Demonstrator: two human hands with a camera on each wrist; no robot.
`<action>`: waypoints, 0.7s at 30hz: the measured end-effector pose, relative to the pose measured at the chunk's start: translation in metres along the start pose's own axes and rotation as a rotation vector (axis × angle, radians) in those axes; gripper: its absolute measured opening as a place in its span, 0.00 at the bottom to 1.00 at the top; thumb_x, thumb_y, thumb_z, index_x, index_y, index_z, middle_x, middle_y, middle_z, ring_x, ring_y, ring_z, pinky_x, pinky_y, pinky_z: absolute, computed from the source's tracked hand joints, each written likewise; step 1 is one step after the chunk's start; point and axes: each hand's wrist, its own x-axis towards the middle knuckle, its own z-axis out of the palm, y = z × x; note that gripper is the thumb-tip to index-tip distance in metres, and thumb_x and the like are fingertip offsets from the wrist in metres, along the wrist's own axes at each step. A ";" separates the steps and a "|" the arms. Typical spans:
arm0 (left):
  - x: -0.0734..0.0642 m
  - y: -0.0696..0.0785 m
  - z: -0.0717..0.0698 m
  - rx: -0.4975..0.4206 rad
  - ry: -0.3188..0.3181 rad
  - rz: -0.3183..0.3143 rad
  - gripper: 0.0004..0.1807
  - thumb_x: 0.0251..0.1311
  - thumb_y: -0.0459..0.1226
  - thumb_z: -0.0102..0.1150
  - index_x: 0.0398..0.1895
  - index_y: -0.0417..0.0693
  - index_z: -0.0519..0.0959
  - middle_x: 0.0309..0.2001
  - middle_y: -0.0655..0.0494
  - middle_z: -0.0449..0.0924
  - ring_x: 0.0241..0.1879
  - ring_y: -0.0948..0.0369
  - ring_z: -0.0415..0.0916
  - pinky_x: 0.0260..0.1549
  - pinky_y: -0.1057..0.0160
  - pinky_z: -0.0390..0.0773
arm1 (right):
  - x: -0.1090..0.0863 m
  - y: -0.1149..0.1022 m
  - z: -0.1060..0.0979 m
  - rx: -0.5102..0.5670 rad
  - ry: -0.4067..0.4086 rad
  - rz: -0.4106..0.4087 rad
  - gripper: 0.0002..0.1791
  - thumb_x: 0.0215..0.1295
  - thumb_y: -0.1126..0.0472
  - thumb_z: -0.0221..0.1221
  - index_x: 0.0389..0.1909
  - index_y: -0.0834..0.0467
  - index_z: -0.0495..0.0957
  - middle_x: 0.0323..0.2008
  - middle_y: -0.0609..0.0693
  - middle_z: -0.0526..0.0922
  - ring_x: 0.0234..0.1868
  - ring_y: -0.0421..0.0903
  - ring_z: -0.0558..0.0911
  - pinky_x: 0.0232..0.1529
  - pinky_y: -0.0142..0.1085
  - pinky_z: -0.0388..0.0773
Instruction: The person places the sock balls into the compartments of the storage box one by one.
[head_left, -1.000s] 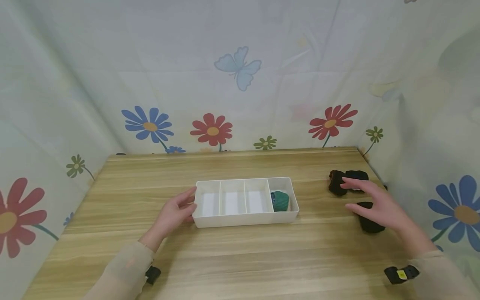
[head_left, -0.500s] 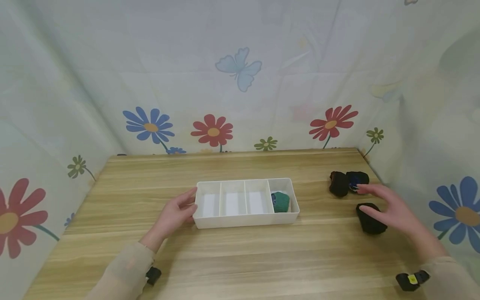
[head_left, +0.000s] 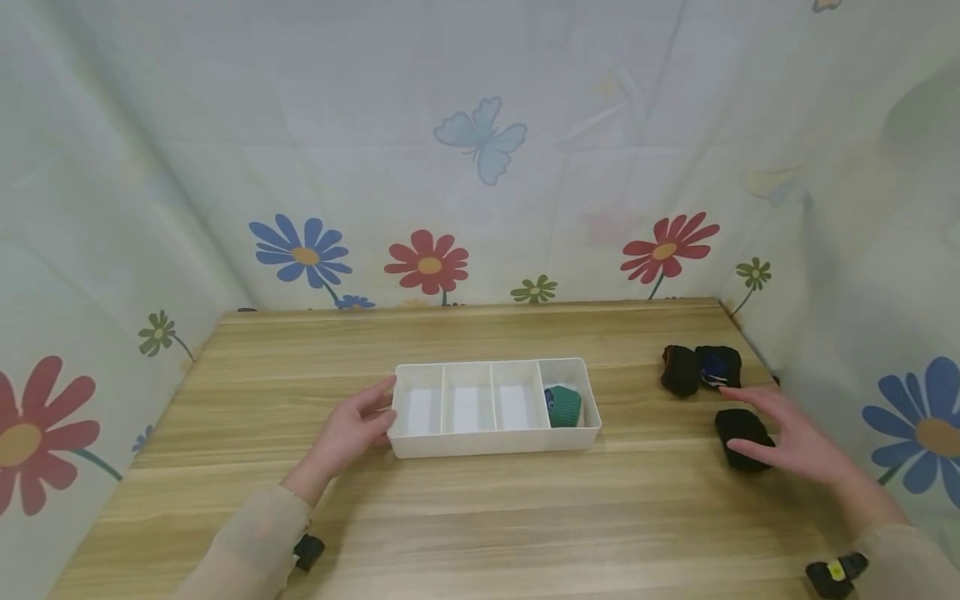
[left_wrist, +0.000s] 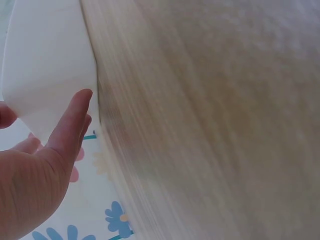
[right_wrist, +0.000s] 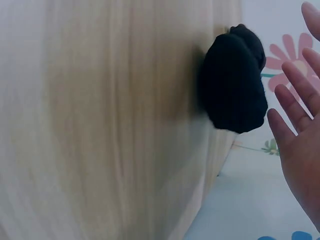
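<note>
A white box [head_left: 495, 442] with a row of compartments stands on the table; its rightmost compartment holds a rolled green ribbed sock [head_left: 564, 407]. My left hand [head_left: 352, 427] touches the box's left end, fingers extended, as the left wrist view also shows on the white wall [left_wrist: 45, 55]. At the right, my right hand [head_left: 797, 437] hovers with fingers spread beside a rolled black sock [head_left: 738, 433], thumb overlapping it in the head view. In the right wrist view, the fingers of the hand [right_wrist: 300, 135] stay apart from that black roll [right_wrist: 234, 82].
Two more dark rolls sit side by side farther back: one black [head_left: 680, 371], one with a blue patch [head_left: 718, 367]. The wooden table [head_left: 480, 517] meets flower-printed cloth [head_left: 570, 183] at its back and sides.
My right hand has moved right and slightly toward me, from over the dark rolls to beside the nearer black sock. My left hand and the box hold still.
</note>
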 end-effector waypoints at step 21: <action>-0.001 0.001 0.000 -0.010 0.016 -0.004 0.32 0.70 0.31 0.54 0.76 0.42 0.58 0.67 0.30 0.64 0.63 0.39 0.68 0.45 0.54 0.83 | -0.018 0.021 0.013 0.023 -0.105 -0.018 0.56 0.38 0.60 0.80 0.72 0.59 0.64 0.71 0.37 0.57 0.68 0.23 0.48 0.58 0.15 0.42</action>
